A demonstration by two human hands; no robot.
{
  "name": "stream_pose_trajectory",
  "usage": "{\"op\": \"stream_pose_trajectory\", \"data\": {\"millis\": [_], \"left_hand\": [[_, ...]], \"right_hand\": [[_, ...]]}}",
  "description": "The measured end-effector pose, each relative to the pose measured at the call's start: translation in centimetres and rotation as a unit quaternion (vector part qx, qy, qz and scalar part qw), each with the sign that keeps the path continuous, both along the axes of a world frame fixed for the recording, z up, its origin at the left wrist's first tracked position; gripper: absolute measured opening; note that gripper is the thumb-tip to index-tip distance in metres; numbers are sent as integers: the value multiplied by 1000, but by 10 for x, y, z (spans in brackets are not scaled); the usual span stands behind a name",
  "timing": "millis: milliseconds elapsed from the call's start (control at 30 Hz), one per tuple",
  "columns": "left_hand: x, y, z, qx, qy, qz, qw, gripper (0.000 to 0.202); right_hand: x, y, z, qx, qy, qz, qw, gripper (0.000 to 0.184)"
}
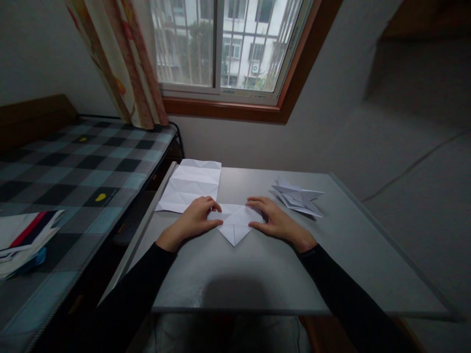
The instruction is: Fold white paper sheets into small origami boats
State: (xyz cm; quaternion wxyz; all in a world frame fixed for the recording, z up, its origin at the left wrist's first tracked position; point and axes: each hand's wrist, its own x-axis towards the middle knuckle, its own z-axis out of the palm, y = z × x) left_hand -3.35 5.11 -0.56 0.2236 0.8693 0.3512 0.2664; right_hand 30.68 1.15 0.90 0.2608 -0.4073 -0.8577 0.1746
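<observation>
A white folded paper (235,226) lies near the middle of the desk (257,279), its point aimed at 6 o'clock. The left hand (195,218) and right hand (275,220) press on it from 9 and 3 o'clock, each grip apart, fingers flat on the paper rather than clamped around it. This looks like flattening a crease (a creased sheet (191,186) lies at 11 o'clock, other folded pieces (299,198) at 2 o'clock), and a further fold would call for keeping the edges aligned.
</observation>
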Motion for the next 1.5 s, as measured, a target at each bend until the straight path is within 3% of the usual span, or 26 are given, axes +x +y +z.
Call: {"op": "stream_pose_trajectory", "data": {"millis": [100, 233, 500, 633, 733, 833, 933, 1167, 1267, 1367, 1500], "left_hand": [[1, -1, 0, -18, -29, -4, 999, 30], [4, -6, 3, -35, -82, -9, 996, 40], [7, -10, 7, 36, -96, -21, 995, 17], [8, -10, 6, 44, -152, -16, 987, 27], [8, -11, 8, 49, -187, 30, 981, 39], [6, -7, 7, -12, -223, 85, 971, 56], [5, -2, 1, -96, -253, 102, 957, 74], [1, 5, -12, -190, -256, 140, 937, 82], [2, 3, -5, -180, -254, 107, 944, 62], [4, -1, 5, -117, -259, 96, 954, 35], [4, -5, 12, -24, -272, 124, 954, 32]], "right_hand": [[3, 2, -7, -16, 13, -19, 1000, 70], [4, 2, -13, -35, 47, -37, 998, 69], [-5, -1, -12, -125, 163, -76, 976, 81], [-9, 1, -14, -162, 229, -63, 958, 85], [-10, 1, -14, -171, 235, -53, 955, 87], [-10, 0, -11, -161, 226, -59, 959, 75], [-9, -1, -8, -130, 230, -82, 961, 62], [-4, 3, -7, -66, 220, -124, 965, 39], [-4, 2, -2, -21, 208, -143, 967, 28], [-5, -1, 4, 28, 195, -146, 970, 21], [-5, -5, 10, 77, 173, -119, 975, 25]]}}
